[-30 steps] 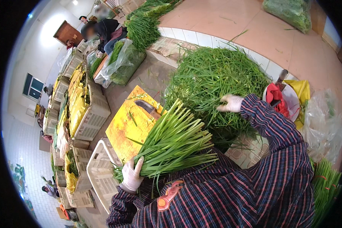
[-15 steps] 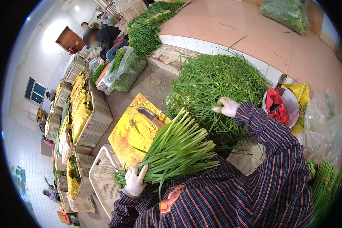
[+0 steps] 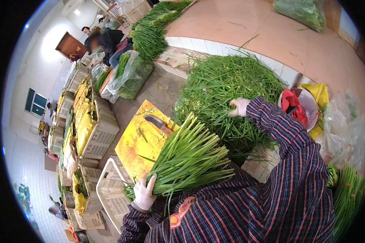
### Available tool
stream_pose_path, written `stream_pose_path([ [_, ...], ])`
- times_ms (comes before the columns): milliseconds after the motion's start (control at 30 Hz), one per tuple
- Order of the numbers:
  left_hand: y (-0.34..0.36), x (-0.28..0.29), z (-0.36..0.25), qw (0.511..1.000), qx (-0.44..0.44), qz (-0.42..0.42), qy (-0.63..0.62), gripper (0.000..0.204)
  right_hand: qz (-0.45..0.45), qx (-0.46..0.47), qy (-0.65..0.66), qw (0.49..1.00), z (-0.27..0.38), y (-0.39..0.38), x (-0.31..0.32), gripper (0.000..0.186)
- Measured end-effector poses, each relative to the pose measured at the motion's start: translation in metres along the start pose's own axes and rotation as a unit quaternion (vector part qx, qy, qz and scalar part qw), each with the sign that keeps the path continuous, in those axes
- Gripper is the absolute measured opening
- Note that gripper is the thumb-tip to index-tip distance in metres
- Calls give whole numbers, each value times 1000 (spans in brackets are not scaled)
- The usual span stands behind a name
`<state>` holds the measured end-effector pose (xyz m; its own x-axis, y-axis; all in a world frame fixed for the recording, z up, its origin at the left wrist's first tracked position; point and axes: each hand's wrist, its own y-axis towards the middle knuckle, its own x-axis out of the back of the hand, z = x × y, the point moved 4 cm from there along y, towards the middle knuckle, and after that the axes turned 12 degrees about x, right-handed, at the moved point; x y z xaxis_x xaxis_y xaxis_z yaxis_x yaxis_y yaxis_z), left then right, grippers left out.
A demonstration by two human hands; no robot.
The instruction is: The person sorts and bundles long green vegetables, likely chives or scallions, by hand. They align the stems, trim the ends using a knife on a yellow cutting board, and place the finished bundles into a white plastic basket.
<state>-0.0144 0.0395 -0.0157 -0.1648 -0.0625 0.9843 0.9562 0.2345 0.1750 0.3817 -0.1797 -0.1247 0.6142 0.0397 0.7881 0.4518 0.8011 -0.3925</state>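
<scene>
My gloved left hand [image 3: 144,193] is closed round the leafy end of a thick bunch of garlic chives [image 3: 192,160]. The bunch lies across my lap, its pale cut ends fanned out up and to the right. My gloved right hand [image 3: 240,107] reaches over a big heap of loose green leaves [image 3: 227,83], with its fingers apart and nothing seen in them. Beyond the bunch, a knife with a dark blade [image 3: 155,120] rests on a yellow cutting board [image 3: 129,143]. Its handle end sits close to the chives.
Left of the board stands a white plastic crate [image 3: 107,182]. A white bucket [image 3: 310,107] with a red cloth sits at the right, beside clear plastic bags [image 3: 344,125] and tied chive bundles [image 3: 348,194]. Stacked crates [image 3: 101,129] line the left. A co-worker [image 3: 111,42] bends at the back.
My right hand has shifted slightly left over the leaf heap, and its fingers have turned. The left hand still grips the bunch, which has barely moved. The whole view has moved a little.
</scene>
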Motion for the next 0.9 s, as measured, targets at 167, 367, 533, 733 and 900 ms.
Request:
stream_pose_path([
  [167,21,5,-13,1000,-13,27,-11,81,47,264,202,942,50,42,-74,60],
  [367,44,28,-11,1000,-10,8,-24,81,-44,212,575,789,12,45,-26,14],
  [533,46,28,-8,999,3,-13,-34,77,-36,149,487,860,-13,4,-8,88],
  [733,57,24,-28,997,-59,47,0,74,14,297,548,782,73,3,-10,61],
  [900,50,21,-25,997,-34,63,17,76,-123,279,293,906,46,21,18,15],
])
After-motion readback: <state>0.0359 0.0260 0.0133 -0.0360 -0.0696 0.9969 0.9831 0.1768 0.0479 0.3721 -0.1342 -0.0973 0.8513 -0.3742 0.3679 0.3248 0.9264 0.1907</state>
